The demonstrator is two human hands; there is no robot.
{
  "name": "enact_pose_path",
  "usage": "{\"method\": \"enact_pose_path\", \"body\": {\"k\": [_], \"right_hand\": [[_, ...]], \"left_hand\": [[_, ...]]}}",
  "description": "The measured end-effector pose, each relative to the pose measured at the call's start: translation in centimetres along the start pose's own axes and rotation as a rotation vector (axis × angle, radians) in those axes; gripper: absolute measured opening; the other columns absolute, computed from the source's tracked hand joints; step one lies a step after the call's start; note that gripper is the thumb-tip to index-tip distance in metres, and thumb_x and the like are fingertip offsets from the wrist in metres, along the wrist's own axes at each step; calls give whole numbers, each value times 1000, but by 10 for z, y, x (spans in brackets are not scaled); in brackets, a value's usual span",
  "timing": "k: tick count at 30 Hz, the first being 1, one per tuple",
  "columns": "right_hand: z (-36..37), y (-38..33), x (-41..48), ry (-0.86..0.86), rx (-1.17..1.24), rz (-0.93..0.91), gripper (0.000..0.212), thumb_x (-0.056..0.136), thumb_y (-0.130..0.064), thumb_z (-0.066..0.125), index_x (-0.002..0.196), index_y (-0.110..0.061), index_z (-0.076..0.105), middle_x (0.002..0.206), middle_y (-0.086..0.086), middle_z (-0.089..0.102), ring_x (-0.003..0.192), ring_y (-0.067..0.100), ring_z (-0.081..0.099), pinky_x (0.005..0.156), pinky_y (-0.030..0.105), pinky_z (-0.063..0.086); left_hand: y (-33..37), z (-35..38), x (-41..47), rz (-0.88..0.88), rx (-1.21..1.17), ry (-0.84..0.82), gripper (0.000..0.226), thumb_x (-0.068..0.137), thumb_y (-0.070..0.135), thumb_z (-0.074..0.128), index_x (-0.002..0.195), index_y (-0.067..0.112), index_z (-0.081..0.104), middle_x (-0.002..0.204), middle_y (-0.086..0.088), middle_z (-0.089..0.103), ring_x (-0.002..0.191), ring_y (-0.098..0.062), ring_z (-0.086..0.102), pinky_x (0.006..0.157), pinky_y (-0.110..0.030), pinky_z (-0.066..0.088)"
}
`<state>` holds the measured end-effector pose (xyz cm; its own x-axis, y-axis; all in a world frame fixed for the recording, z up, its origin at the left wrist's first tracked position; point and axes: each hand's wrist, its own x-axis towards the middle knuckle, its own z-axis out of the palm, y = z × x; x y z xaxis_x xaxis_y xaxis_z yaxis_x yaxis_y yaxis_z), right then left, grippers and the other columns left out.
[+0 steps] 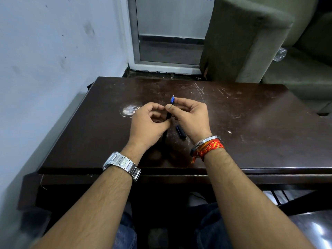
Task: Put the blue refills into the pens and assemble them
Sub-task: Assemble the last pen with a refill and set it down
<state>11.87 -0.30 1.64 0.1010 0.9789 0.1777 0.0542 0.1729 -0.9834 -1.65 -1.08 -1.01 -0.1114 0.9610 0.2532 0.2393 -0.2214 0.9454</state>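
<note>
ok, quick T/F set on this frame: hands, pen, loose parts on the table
1. Both hands hold one pen: true. The left hand and right hand grip the dark pen barrel.
2. The blue tip points toward the person: false, it points away.
3. A pen cap lies on the wooden table: true.
4. The silver watch is on the right wrist: false, left wrist.
5. The right wrist is bare: false, it wears a steel bangle and red thread.

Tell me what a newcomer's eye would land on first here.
Both hands meet over the middle of the dark table: the right hand pinches a pen near its blue tip, and the left hand holds the barrel lower down. A dark pen cap lies on the table beneath the right hand.
</note>
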Motion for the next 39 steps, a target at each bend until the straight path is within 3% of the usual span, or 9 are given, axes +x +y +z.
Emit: {"method": "enact_pose_path", "body": {"k": [5, 11, 17, 21, 24, 28, 32, 36, 39], "right_hand": [[0, 1, 1, 1, 8, -4, 19, 81, -7, 78, 99, -13, 74, 81, 1, 77, 75, 10, 73, 70, 24, 60], [0, 7, 4, 33, -84, -3, 24, 80, -14, 80, 103, -15, 75, 85, 2, 77, 80, 9, 74, 73, 26, 60], [2, 6, 6, 64, -131, 20, 30, 78, -19, 82, 106, -11, 74, 84, 1, 77, 77, 11, 74, 67, 25, 60], [-1, 3, 5, 31, -71, 43, 17, 77, -17, 83, 93, -16, 75, 78, 2, 77, 66, 11, 73, 58, 22, 57], [-5, 4, 6, 40, -111, 74, 19, 84, -32, 76, 93, -15, 75, 76, 1, 76, 61, 7, 70, 63, 26, 58], [-11, 9, 8, 137, -568, -2, 24, 89, -31, 62, 83, -11, 75, 75, 2, 74, 75, 19, 70, 75, 28, 56], [-11, 14, 7, -105, -969, 136, 16, 80, -25, 71, 81, -10, 69, 91, 11, 69, 82, 27, 66, 72, 28, 52], [-9, 16, 8, -177, -1024, 238, 16, 81, -16, 73, 95, -8, 70, 100, 15, 67, 85, 29, 65, 77, 31, 55], [-7, 14, 4, -32, -851, 154, 20, 82, -15, 64, 99, -11, 73, 97, 9, 70, 91, 27, 66, 76, 24, 49]], "left_hand": [[0, 1, 2, 22, -2, -9, 21, 73, 23, 80, 86, 36, 69, 83, 13, 75, 80, 2, 69, 73, -16, 53], [-2, 1, 1, 14, 41, -75, 28, 82, 11, 76, 80, 38, 76, 80, 16, 78, 81, -1, 75, 79, -24, 60], [2, 1, 2, 20, 46, -35, 31, 76, 6, 84, 73, 36, 75, 67, 21, 74, 71, 4, 73, 70, -17, 58], [2, 2, 0, 38, 66, -28, 28, 74, 11, 86, 73, 36, 75, 71, 18, 75, 74, 3, 73, 70, -14, 57], [-2, 0, 2, 14, 103, -22, 27, 75, 14, 87, 76, 37, 73, 74, 17, 75, 75, 3, 73, 69, -14, 55], [-5, 0, 4, -48, 128, 5, 27, 73, 17, 89, 71, 37, 70, 70, 14, 72, 62, 7, 67, 60, -12, 50], [-5, -1, 3, -70, 119, 10, 27, 71, 18, 89, 76, 34, 69, 70, 12, 71, 56, 7, 64, 60, -13, 54], [-5, -1, 2, -74, 124, -14, 27, 72, 17, 89, 81, 33, 70, 70, 11, 71, 59, 0, 65, 70, -22, 59], [-5, -2, 2, -76, 132, -55, 29, 72, 15, 88, 85, 35, 70, 67, 12, 70, 60, 0, 66, 72, -24, 59]]}}
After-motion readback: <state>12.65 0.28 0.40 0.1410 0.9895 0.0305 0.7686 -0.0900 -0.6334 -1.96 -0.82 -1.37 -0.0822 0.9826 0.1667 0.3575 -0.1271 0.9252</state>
